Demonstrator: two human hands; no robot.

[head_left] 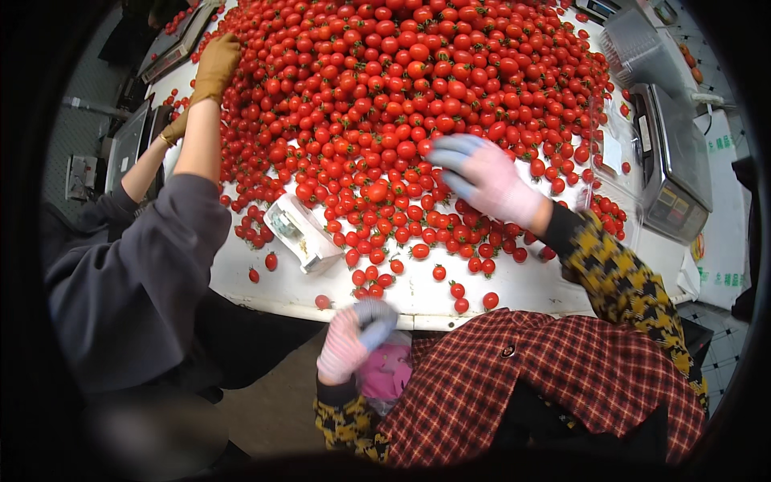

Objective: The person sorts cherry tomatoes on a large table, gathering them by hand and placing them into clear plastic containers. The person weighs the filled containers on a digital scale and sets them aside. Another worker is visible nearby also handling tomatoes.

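A big heap of red cherry tomatoes [377,96] covers the white table [265,297], and loose ones lie toward its near edge. My right hand [490,177], in a pink-and-white glove with blue-grey fingertips, reaches over the near side of the heap. Its fingers are stretched out and touch or hover just above the tomatoes; I see nothing held. My left hand [353,337], gloved the same way, is at the table's near edge below a few loose tomatoes [371,279]. Motion smears its curled fingers, so whether it holds anything is unclear.
A white open box [303,233] stands tilted left of centre. At the left, a co-worker's tan-gloved hand [217,68] touches the heap. A weighing scale [675,161] and stacked clear plastic containers [642,44] stand at the right. Something pink [385,371] is beside my left wrist.
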